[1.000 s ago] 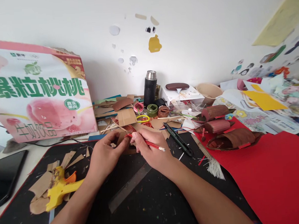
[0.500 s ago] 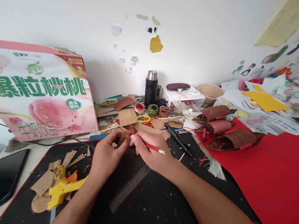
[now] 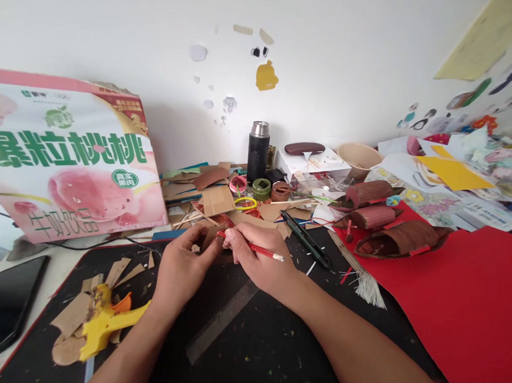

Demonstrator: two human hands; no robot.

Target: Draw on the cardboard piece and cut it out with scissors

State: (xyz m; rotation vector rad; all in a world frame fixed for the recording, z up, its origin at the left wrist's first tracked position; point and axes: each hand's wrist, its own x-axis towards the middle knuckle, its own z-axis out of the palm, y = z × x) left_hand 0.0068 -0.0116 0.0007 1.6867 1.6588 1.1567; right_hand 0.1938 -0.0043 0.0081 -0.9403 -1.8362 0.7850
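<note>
My right hand (image 3: 260, 252) is closed round a red pencil (image 3: 263, 250), its eraser end sticking out to the right. Close beside it, my left hand (image 3: 191, 259) pinches a small brown cardboard piece (image 3: 209, 236), mostly hidden behind the fingers. The pencil's front end reaches that piece, though its tip is hard to make out. Below the hands a clear plastic ruler (image 3: 223, 320) lies on the black mat (image 3: 258, 365). To the right of my right hand rests a dark green utility knife (image 3: 306, 238).
A yellow glue gun (image 3: 101, 325) lies on cardboard scraps at left, near a phone (image 3: 15, 301). Behind stand a big pink drink carton (image 3: 67, 157), a black flask (image 3: 258, 154) and small paint jars (image 3: 262, 189). Brown model boats (image 3: 402, 238) sit on red card (image 3: 474, 293).
The pencil's eraser end has shifted very slightly to the right. Both hands stay in nearly the same place, and nothing else has visibly moved.
</note>
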